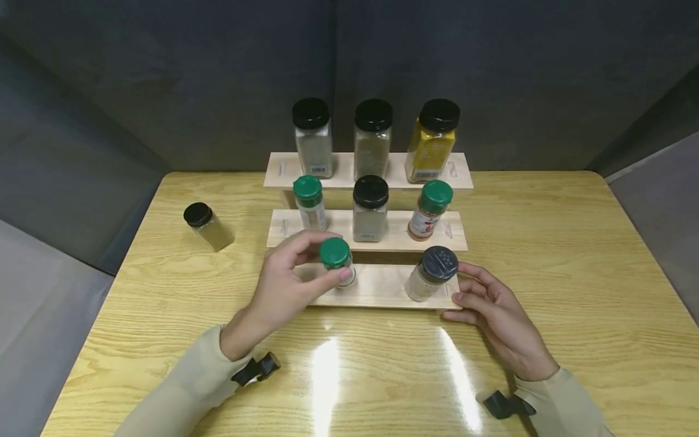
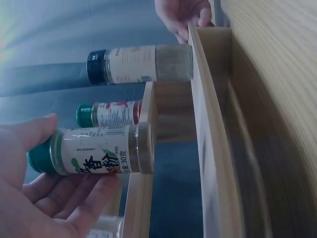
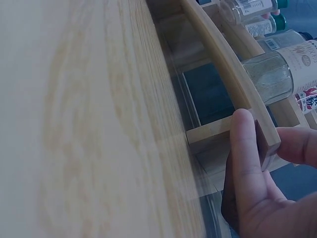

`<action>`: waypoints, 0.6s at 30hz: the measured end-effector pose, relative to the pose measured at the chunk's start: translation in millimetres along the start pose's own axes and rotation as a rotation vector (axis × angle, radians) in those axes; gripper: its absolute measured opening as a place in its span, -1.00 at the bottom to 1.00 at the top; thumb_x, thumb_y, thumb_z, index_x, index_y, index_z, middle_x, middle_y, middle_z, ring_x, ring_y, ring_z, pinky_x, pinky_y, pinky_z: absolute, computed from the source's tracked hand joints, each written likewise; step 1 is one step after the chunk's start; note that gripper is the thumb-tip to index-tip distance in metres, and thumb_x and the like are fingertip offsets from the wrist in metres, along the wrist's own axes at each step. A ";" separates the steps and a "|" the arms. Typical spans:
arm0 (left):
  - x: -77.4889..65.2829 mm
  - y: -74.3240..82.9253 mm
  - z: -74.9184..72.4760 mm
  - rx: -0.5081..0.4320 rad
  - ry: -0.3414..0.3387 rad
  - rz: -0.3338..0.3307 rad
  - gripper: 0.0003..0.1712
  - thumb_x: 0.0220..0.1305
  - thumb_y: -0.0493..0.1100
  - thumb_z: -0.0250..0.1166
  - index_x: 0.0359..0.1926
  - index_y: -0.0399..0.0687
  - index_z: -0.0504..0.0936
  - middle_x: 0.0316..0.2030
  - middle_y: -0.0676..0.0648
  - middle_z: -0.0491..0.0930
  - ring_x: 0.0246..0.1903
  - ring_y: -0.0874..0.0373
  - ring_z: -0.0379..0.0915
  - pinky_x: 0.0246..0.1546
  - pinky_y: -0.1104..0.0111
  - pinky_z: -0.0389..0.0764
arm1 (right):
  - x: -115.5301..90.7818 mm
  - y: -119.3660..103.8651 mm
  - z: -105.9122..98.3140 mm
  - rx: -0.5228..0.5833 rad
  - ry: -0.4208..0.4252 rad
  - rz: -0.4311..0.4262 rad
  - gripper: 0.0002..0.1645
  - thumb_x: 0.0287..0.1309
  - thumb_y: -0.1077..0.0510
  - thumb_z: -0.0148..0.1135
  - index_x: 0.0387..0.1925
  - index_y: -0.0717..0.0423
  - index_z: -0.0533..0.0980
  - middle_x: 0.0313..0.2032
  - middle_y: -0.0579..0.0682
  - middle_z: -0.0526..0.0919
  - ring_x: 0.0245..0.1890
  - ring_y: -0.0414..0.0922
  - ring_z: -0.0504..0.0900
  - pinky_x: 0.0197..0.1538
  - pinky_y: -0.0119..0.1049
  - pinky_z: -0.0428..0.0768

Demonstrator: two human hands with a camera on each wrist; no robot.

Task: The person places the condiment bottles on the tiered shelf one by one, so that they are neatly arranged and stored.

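My left hand (image 1: pixel 286 273) holds a green-capped spice jar (image 1: pixel 335 255) between thumb and fingers over the left part of the bottom shelf (image 1: pixel 377 285). The left wrist view shows this jar's printed label (image 2: pixel 94 148) and a gap between its base and the shelf board. At the right end of that wooden rack (image 1: pixel 459 243), my right hand (image 1: pixel 499 318) grips the board, thumb on one face and fingers on the other (image 3: pixel 242 144). Close to those fingers stands a dark-capped jar (image 1: pixel 428 276) with a sifter lid, on the bottom shelf.
The middle shelf carries two green-capped jars (image 1: pixel 309 203) (image 1: pixel 428 212) and a black-capped jar (image 1: pixel 370 209). Three tall black-capped jars (image 1: pixel 373 142) stand on the top shelf, the right one yellow inside. Another black-capped jar (image 1: pixel 210 227) is on the table left of the rack. Dark fabric (image 1: pixel 218 85) hangs behind.
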State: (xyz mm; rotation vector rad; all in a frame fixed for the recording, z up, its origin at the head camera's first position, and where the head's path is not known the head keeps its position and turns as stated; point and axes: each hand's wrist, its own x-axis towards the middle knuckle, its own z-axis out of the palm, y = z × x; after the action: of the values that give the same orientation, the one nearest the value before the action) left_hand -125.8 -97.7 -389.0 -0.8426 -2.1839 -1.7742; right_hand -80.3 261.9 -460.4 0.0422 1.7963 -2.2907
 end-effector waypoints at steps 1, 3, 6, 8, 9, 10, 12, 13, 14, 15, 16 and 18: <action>0.8 0.1 2.3 -0.004 -0.005 -0.001 -0.50 0.10 -0.47 0.65 0.07 -0.31 0.72 -0.13 -0.10 0.75 -0.12 0.04 0.71 -0.04 0.22 0.81 | 0.0 -0.1 0.1 -0.001 -0.002 0.000 -0.45 0.55 0.51 0.09 0.40 0.06 0.38 -0.05 0.05 0.66 -0.07 -0.12 0.71 0.09 -0.03 0.84; 2.1 0.5 7.1 -0.015 -0.017 -0.002 -0.50 0.10 -0.45 0.66 0.08 -0.30 0.72 -0.13 -0.09 0.75 -0.11 0.03 0.71 -0.02 0.20 0.82 | 0.0 -0.3 0.3 -0.001 0.000 0.004 -0.46 0.54 0.50 0.10 0.39 0.05 0.39 -0.05 0.05 0.66 -0.07 -0.12 0.71 0.10 -0.02 0.83; 3.4 -0.4 14.1 -0.034 -0.035 0.002 -0.50 0.11 -0.44 0.66 0.08 -0.29 0.72 -0.12 -0.08 0.75 -0.12 0.03 0.72 -0.01 0.18 0.84 | -0.1 -0.4 0.8 0.001 0.004 0.007 -0.46 0.54 0.50 0.11 0.38 0.05 0.40 -0.07 0.04 0.65 -0.08 -0.13 0.71 0.11 -0.01 0.83; 3.9 -1.3 18.5 -0.050 -0.050 0.005 -0.49 0.11 -0.45 0.66 0.10 -0.31 0.71 -0.11 -0.10 0.74 -0.12 0.02 0.73 0.01 0.17 0.84 | -0.3 -0.4 1.0 0.006 0.006 0.010 -0.46 0.54 0.50 0.12 0.38 0.05 0.40 -0.07 0.03 0.64 -0.09 -0.14 0.70 0.11 0.00 0.82; 4.1 -1.6 20.5 -0.056 -0.055 0.006 -0.48 0.11 -0.45 0.66 0.10 -0.32 0.71 -0.11 -0.11 0.74 -0.13 0.03 0.73 0.01 0.17 0.84 | -0.3 -0.4 1.1 0.006 0.005 0.011 -0.47 0.54 0.50 0.12 0.38 0.05 0.40 -0.08 0.03 0.64 -0.09 -0.14 0.70 0.12 0.00 0.82; 4.1 -1.8 22.3 -0.056 -0.058 0.007 -0.47 0.11 -0.46 0.66 0.11 -0.33 0.70 -0.11 -0.12 0.74 -0.13 0.03 0.73 0.02 0.17 0.84 | -0.5 -0.6 1.2 0.005 0.005 0.011 -0.46 0.54 0.50 0.12 0.38 0.05 0.40 -0.08 0.03 0.64 -0.09 -0.14 0.70 0.12 0.00 0.82; 4.3 -2.3 25.6 -0.057 -0.066 0.005 -0.46 0.10 -0.46 0.66 0.12 -0.35 0.70 -0.11 -0.14 0.75 -0.13 0.03 0.72 0.03 0.18 0.84 | -0.6 -0.8 1.6 0.002 0.006 0.011 -0.46 0.54 0.49 0.13 0.39 0.06 0.40 -0.08 0.02 0.63 -0.09 -0.14 0.70 0.12 0.00 0.82; 4.4 -2.5 27.0 -0.054 -0.071 0.004 -0.45 0.10 -0.46 0.66 0.12 -0.36 0.69 -0.11 -0.15 0.75 -0.14 0.03 0.73 0.03 0.18 0.84 | -0.6 -1.0 1.8 0.001 0.007 0.012 -0.46 0.54 0.49 0.13 0.39 0.06 0.40 -0.08 0.03 0.63 -0.09 -0.14 0.70 0.12 0.00 0.82; 4.4 -2.8 28.2 -0.050 -0.074 0.002 -0.45 0.10 -0.46 0.66 0.12 -0.36 0.69 -0.11 -0.16 0.75 -0.14 0.03 0.73 0.03 0.19 0.84 | -0.6 -1.3 2.0 -0.001 0.009 0.013 -0.46 0.54 0.49 0.13 0.39 0.06 0.40 -0.08 0.03 0.63 -0.09 -0.14 0.70 0.12 0.00 0.82; 4.5 -3.0 29.2 -0.044 -0.078 0.001 -0.45 0.10 -0.46 0.66 0.12 -0.37 0.69 -0.11 -0.16 0.76 -0.14 0.03 0.73 0.03 0.20 0.84 | -0.6 -1.5 2.1 -0.003 0.010 0.014 -0.46 0.54 0.49 0.13 0.39 0.06 0.40 -0.08 0.03 0.63 -0.09 -0.14 0.70 0.12 0.00 0.82; 4.6 -3.3 30.2 -0.039 -0.082 -0.001 -0.45 0.11 -0.46 0.67 0.12 -0.37 0.69 -0.10 -0.17 0.76 -0.14 0.03 0.73 0.03 0.21 0.83 | -0.5 -1.6 2.2 -0.004 0.012 0.015 -0.46 0.53 0.49 0.13 0.39 0.06 0.40 -0.08 0.03 0.63 -0.09 -0.14 0.70 0.12 0.00 0.82; 4.7 -4.2 31.8 -0.029 -0.092 -0.006 -0.46 0.12 -0.44 0.66 0.12 -0.37 0.69 -0.10 -0.17 0.76 -0.13 0.02 0.73 0.03 0.23 0.83 | -0.3 -1.6 2.2 -0.006 0.014 0.017 -0.46 0.53 0.49 0.13 0.39 0.06 0.39 -0.08 0.03 0.63 -0.09 -0.14 0.70 0.12 0.01 0.82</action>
State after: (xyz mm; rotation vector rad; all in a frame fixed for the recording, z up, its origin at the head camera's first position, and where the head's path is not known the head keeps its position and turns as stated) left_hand -125.8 -66.7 -398.4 -0.9432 -2.2234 -1.8088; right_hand -80.1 260.1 -458.3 0.0718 1.8027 -2.2788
